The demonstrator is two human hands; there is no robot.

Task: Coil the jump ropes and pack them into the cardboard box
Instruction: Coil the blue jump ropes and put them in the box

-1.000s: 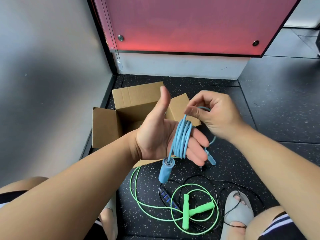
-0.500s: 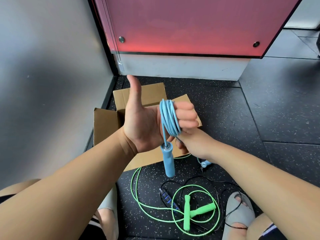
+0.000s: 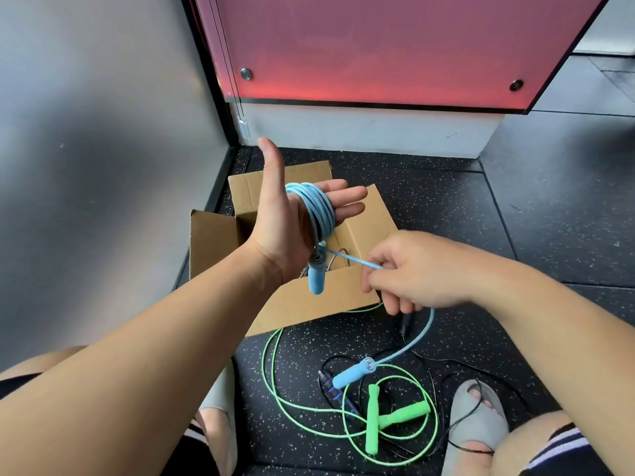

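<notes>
Cardboard box (image 3: 213, 242) open on the floor (image 3: 515, 207), far left; contents mostly hidden. Left hand (image 3: 285, 221) above it, fingers straight, thumb up, blue jump rope (image 3: 318, 209) wound round them, mostly coiled. Right hand (image 3: 419, 273) pinches its free strand; last stretch trails down. Green jump rope (image 3: 372, 419) and black jump rope (image 3: 338, 395) lie tangled by a sandalled foot (image 3: 477, 417), both uncoiled; could snag the blue tail

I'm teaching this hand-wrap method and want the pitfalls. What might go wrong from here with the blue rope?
The left hand has straight fingers, so the blue rope coil may slide off the fingertips. The free blue handle lies by the green rope and black rope; if the right hand pulls more cord in, it may snag them.
</notes>
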